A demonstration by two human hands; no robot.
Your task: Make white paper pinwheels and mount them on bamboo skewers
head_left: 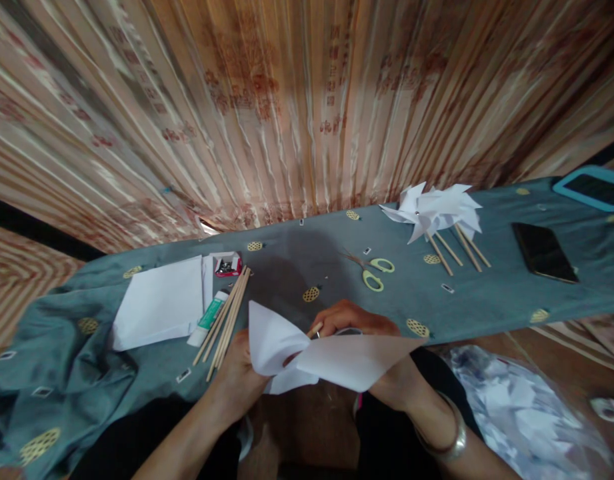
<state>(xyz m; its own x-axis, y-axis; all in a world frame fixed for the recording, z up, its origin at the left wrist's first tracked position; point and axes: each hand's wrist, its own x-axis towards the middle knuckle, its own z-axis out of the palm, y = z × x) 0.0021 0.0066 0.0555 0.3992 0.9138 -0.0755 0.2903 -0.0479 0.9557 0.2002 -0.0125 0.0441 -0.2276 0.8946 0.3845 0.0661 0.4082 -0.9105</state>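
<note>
A white paper pinwheel [357,360] with curled blades is held up over the table's near edge, between my two hands. My left hand [244,367] grips it from the left, its fingers mostly hidden behind the paper. Behind the blades, my right hand [354,319] is closed with its fingers bent at the pinwheel's middle. A short bit of wooden stick seems to show at those fingertips, partly covered by paper. Beyond the hands lie scissors [373,280] with light green handles, blades pointing away to the left.
At left are stacked white paper [159,303], a red box of pins [227,264], a glue tube [209,317] and several wooden sticks [229,320]. Pinwheels on sticks [439,210], a black phone [544,252] and a blue-framed tablet [594,187] lie right. A plastic bag [527,407] sits below.
</note>
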